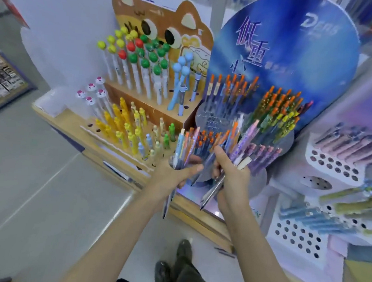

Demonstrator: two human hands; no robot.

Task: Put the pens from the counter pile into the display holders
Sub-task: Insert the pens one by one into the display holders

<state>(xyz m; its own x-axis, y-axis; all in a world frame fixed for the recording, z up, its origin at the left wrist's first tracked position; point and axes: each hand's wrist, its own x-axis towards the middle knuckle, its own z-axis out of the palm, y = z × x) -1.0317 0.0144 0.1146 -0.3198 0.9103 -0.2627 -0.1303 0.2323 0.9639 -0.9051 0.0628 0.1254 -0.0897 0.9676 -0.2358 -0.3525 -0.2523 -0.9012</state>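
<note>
Grey floor tiles (33,196) take up the whole left side, then the wooden desk (199,214) cuts across diagonally. Furthest left on it sits a low stepped holder packed with yellow pens (120,123), with a few green and pale ones next to them. Behind that there's a brown cat-shaped cardboard display (162,18) holding tall pens topped with yellow, red and green balls (138,56), plus some light blue ones at its right end. In the middle, the left grip (174,173) is curled round a bunch of pens (185,147) with orange and pale tops, thumb lying across the front, tips poking out below the palm. Just beside it, the right grip (233,177) is wrapped round a second bunch (242,144), mostly purple and lilac barrels with a couple of orange clickers, fanned out upward, and a few tips stick out underneath. Both bunches are up in the air over the front edge of the desk, right in front of a big round blue board (286,48) with pale characters on it. The holder below that board carries rows of orange-topped pens (277,107), all tilted. Further right are white holders (333,164) with round holes, with pinkish and blue-green pens slanting out of some of them. Dark shoes (184,250) show at the bottom, on the floor.
</note>
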